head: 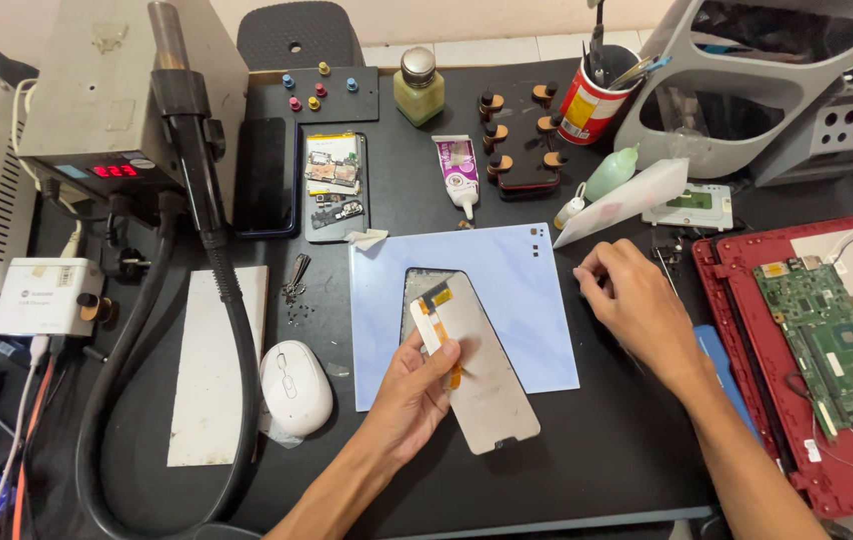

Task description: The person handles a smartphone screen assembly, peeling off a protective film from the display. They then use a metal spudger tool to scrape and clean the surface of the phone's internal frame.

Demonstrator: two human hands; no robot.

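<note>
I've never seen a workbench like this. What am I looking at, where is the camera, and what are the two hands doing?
There is no machine at work here, only a person's two bare hands. The single picture comes from a camera worn on the person's head, looking down at a dark worktable.

The left hand holds a thin phone screen panel with an orange ribbon cable, tilted above a pale blue mat. The right hand rests at the mat's right edge; whether it holds anything small cannot be told.

Around them lie an opened phone showing its insides, a white computer mouse, a tube of glue, a red can of tools, and an opened red laptop with its green circuit board showing. On the left stands a hot-air station with a black hose.
</note>
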